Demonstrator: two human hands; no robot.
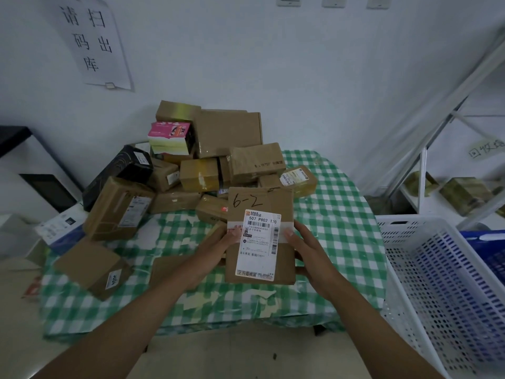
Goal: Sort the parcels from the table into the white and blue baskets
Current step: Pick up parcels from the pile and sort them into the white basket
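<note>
Both hands, left hand [216, 248] and right hand [306, 248], gripped a flat brown cardboard parcel with white shipping label [259, 236] above the green-checked bench [338, 214]; white perforated plastic basket [437, 283] stood right, blue basket [489, 247] beyond.

Dim light falls on pale white walls [273, 64]. A paper sign [94, 42] with black characters hangs at upper left. A white metal shelf [437, 149] stands right. The floor [246, 356] is pale.

A white paper sign [94, 42] with large handwritten Chinese characters hangs on the pale wall [273, 64]. A white metal shelf [437, 149] stands at right, holding wrapped bundles [464, 194].
</note>
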